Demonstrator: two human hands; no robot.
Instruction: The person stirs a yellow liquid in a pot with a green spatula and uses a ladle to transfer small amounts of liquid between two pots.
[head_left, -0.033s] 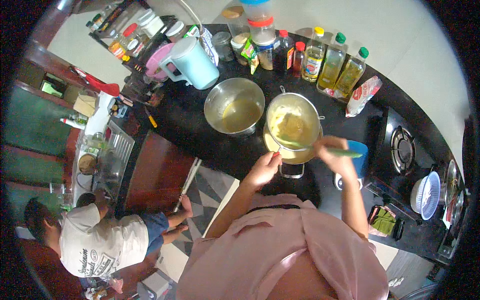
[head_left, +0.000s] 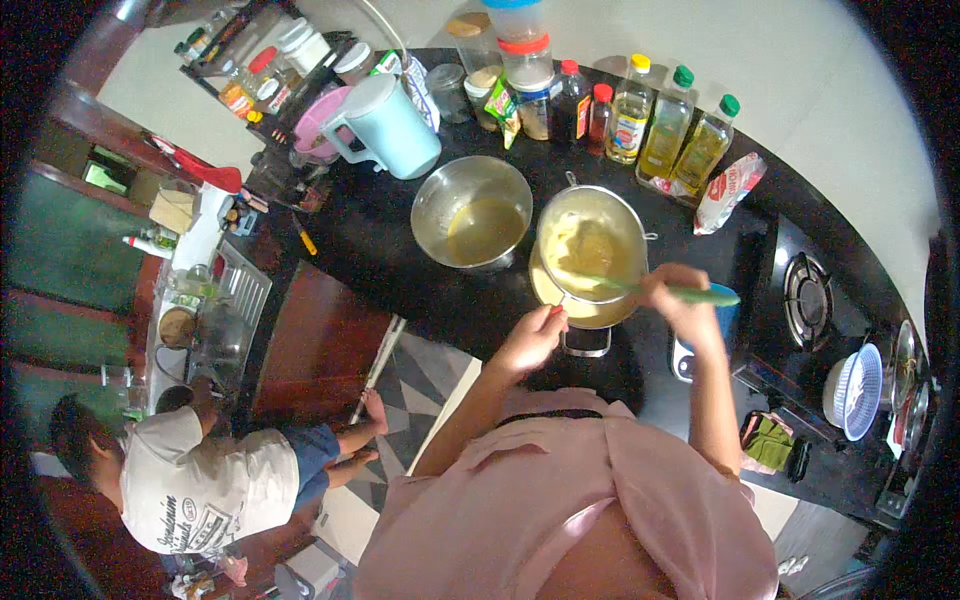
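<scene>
Two hands were clamped: the left hand on a strainer just ahead of it, over a half-hidden pot; the right hand on a green utensil, its tip blurred. Beyond, a yellow-capped bottle bore a printed label.

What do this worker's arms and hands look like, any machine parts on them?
No machine parts or cables show. The left hand and right hand are ungloved human hands. The left forearm and right forearm look bare, below a dusty-pink, slightly shiny top.
</scene>
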